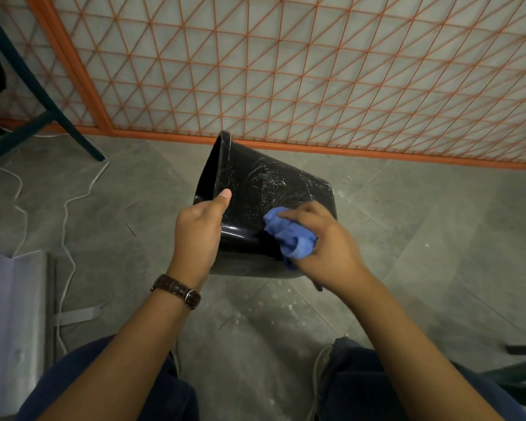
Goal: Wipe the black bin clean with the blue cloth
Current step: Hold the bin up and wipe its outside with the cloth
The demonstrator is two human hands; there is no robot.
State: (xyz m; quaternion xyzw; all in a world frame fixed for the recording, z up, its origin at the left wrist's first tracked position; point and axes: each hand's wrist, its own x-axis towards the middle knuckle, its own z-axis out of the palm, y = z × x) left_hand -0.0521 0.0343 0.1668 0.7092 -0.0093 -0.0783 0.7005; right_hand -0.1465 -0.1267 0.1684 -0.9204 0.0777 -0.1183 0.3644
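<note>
Gripping the black bin's (255,192) rim, left hand (198,235); right hand (325,247) presses bunched blue cloth (289,235) against its side.

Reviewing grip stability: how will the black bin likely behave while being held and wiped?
Probably light: the left hand holds the tilted bin by its rim alone. Its glossy wall may be slippery. It looks stiff, keeping shape where the right hand presses the cloth.

Dim, even indoor light (wide-angle bending at edges), slight blur.
</note>
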